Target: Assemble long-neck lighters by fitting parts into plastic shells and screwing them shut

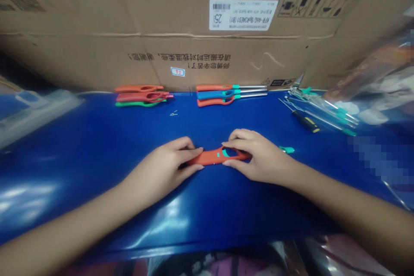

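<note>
Both hands hold an orange long-neck lighter handle (211,157) just over the blue tabletop. My left hand (173,159) pinches its left end between thumb and fingers. Around the trigger-loop end, my right hand (258,155) is closed, hiding part of it. A teal trigger piece (225,152) shows inside the loop. Past the right hand a teal part (287,150) sticks out; whether it joins the handle is hidden.
At the back lie lighter handles (139,95) without tubes and several lighters with metal tubes (215,95). A screwdriver (305,121) and loose tubes (333,112) lie back right. A cardboard wall (97,60) closes off the rear; a clear plastic tray (39,110) stands left.
</note>
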Demonstrator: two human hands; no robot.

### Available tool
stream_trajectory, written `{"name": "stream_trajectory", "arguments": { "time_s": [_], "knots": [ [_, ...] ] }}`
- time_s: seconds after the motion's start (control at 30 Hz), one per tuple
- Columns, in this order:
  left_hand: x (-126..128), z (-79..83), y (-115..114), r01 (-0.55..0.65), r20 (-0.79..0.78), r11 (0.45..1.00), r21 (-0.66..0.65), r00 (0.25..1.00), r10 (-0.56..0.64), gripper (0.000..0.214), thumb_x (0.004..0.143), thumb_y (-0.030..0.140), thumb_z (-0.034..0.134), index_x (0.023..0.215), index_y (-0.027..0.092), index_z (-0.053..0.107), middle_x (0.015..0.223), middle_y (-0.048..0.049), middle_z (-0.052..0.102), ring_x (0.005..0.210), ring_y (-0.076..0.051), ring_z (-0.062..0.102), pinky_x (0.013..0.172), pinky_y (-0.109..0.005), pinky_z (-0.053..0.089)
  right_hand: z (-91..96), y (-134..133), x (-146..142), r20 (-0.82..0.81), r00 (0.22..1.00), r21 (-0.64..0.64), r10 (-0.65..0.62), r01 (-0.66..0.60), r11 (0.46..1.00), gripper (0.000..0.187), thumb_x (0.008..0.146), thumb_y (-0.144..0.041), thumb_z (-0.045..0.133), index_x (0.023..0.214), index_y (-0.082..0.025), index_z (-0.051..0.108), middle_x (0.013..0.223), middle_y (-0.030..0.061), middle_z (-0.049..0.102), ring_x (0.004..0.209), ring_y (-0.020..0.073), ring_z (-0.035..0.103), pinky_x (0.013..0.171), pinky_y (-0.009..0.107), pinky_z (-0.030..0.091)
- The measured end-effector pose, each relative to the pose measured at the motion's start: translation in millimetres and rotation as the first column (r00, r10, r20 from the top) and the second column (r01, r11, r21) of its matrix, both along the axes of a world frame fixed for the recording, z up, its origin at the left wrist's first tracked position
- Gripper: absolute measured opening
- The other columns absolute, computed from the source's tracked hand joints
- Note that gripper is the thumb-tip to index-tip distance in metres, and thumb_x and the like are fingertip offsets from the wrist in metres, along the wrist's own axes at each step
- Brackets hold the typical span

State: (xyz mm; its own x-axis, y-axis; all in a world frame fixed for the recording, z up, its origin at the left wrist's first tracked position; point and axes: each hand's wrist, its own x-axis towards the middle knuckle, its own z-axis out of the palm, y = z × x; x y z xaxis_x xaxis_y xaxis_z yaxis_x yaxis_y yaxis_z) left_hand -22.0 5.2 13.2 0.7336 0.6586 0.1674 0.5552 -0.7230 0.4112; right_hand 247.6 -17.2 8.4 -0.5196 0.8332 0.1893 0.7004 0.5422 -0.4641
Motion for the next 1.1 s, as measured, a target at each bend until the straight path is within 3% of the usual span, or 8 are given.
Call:
{"name": "stream_trajectory", "arguments": {
  "time_s": [0.23, 0.33, 0.47, 0.63, 0.8, 0.9, 1.0, 1.1],
  "knots": [
    [7, 4.9, -9, 0.022, -0.219, 0.981, 0.192, 0.976, 0.021, 0.025, 0.098, 0.026, 0.060, 0.115, 0.011, 0.071, 0.097, -0.0078, 0.066, 0.087, -0.023, 0.067, 0.074, -0.034, 0.056, 2.8, -1, -4, 0.108, 0.994, 0.075, 0.016, -0.025, 0.997, 0.038, 0.090, -0.032, 0.071, 0.121, -0.010, 0.070, 0.104, 0.0121, 0.066, 0.095, 0.0247, 0.062, 0.087, 0.040, 0.053],
    [6, 3.6, -9, 0.032, -0.208, 0.972, 0.234, 0.978, 0.018, 0.028, 0.097, 0.028, 0.059, 0.117, 0.011, 0.070, 0.097, -0.0081, 0.066, 0.084, -0.022, 0.066, 0.073, -0.033, 0.056, 1.2, 1, -1, 0.178, 0.983, 0.163, 0.051, -0.081, 0.983, 0.037, 0.091, -0.035, 0.069, 0.120, -0.012, 0.070, 0.105, 0.0119, 0.067, 0.097, 0.0253, 0.064, 0.084, 0.040, 0.051],
    [3, -0.8, -2, 0.026, -0.125, 0.982, 0.189, 0.992, -0.002, 0.031, 0.095, 0.029, 0.060, 0.120, 0.014, 0.068, 0.100, -0.0083, 0.066, 0.088, -0.021, 0.066, 0.076, -0.032, 0.055, -1.3, 6, 4, 0.271, 0.959, 0.272, 0.087, -0.163, 0.948, 0.035, 0.094, -0.038, 0.063, 0.118, -0.013, 0.070, 0.107, 0.0122, 0.070, 0.096, 0.0268, 0.065, 0.084, 0.041, 0.048],
    [2, -1.3, 1, 0.024, -0.002, 0.995, 0.093, 1.000, -0.024, 0.030, 0.102, 0.036, 0.051, 0.119, 0.018, 0.068, 0.101, -0.0069, 0.066, 0.089, -0.019, 0.065, 0.079, -0.030, 0.052, -0.2, 7, 7, 0.207, 0.971, 0.343, 0.117, -0.184, 0.921, 0.030, 0.103, -0.034, 0.051, 0.114, -0.014, 0.069, 0.108, 0.0102, 0.074, 0.095, 0.0233, 0.066, 0.084, 0.038, 0.046],
    [3, -2.1, -3, 0.082, 0.027, 0.996, 0.047, 0.996, -0.084, 0.029, 0.105, 0.037, 0.047, 0.107, 0.017, 0.068, 0.090, -0.0046, 0.063, 0.079, -0.017, 0.060, 0.072, -0.028, 0.048, -1.4, 2, 6, 0.173, 0.978, 0.403, 0.117, -0.178, 0.898, 0.026, 0.102, -0.029, 0.050, 0.102, -0.014, 0.071, 0.096, 0.0091, 0.076, 0.083, 0.0215, 0.067, 0.074, 0.035, 0.047],
    [3, -2.3, -2, 0.071, 0.033, 0.993, 0.098, 0.997, -0.075, 0.028, 0.104, 0.036, 0.047, 0.106, 0.016, 0.067, 0.089, -0.0049, 0.063, 0.078, -0.017, 0.059, 0.070, -0.028, 0.047, -2.8, 1, 5, 0.117, 0.988, 0.423, 0.099, -0.139, 0.896, 0.025, 0.102, -0.031, 0.051, 0.105, -0.015, 0.071, 0.099, 0.0091, 0.077, 0.086, 0.0210, 0.068, 0.076, 0.034, 0.049],
    [3, -1.0, -3, 0.057, 0.027, 0.984, 0.171, 0.998, -0.063, 0.027, 0.104, 0.035, 0.047, 0.106, 0.016, 0.067, 0.090, -0.0055, 0.063, 0.078, -0.017, 0.059, 0.070, -0.028, 0.046, -2.6, 2, 1, 0.026, 0.994, 0.352, 0.109, -0.111, 0.930, 0.023, 0.102, -0.032, 0.053, 0.110, -0.017, 0.069, 0.107, 0.0082, 0.076, 0.094, 0.0212, 0.067, 0.081, 0.034, 0.050],
    [5, -0.6, -8, 0.070, 0.005, 0.971, 0.229, 0.997, -0.073, 0.027, 0.104, 0.034, 0.047, 0.104, 0.016, 0.067, 0.086, -0.0046, 0.062, 0.073, -0.016, 0.057, 0.066, -0.028, 0.045, -2.8, 1, -4, 0.014, 0.990, 0.276, 0.141, -0.139, 0.951, 0.020, 0.102, -0.033, 0.053, 0.103, -0.018, 0.066, 0.101, 0.0076, 0.074, 0.092, 0.0211, 0.065, 0.081, 0.034, 0.049]
  ]
}}
